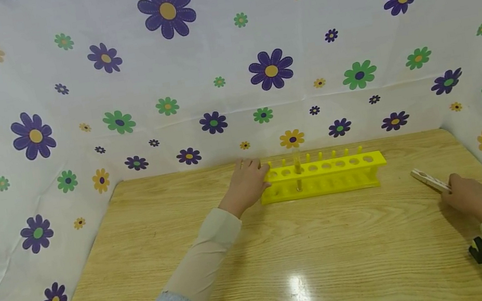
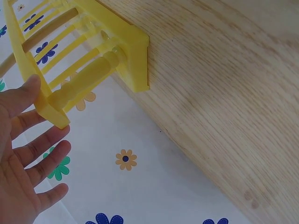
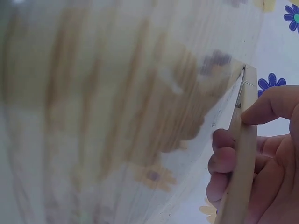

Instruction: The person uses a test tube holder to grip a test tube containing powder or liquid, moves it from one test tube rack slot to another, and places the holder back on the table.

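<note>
My left hand [image 1: 245,185] grips the left end of a yellow test tube rack [image 1: 334,168], which stands on the wooden table. In the left wrist view, the thumb [image 2: 31,91] lies on the rack's top plate while the other fingers spread below its end. One glass test tube [image 1: 298,169] with brownish contents stands upright in a hole near that end. Over to the right, my right hand [image 1: 473,198] holds a wooden test tube clamp [image 1: 430,181], its tip pointing toward the rack. The right wrist view shows the clamp's wire spring [image 3: 241,91] near the thumb.
A white cloth with flower prints [image 1: 226,58] walls in the table [image 1: 322,243] at the back and both sides. Short yellow pegs [image 1: 333,154] rise along the rack's back edge. A small black piece [image 1: 478,251] sits by the right sleeve.
</note>
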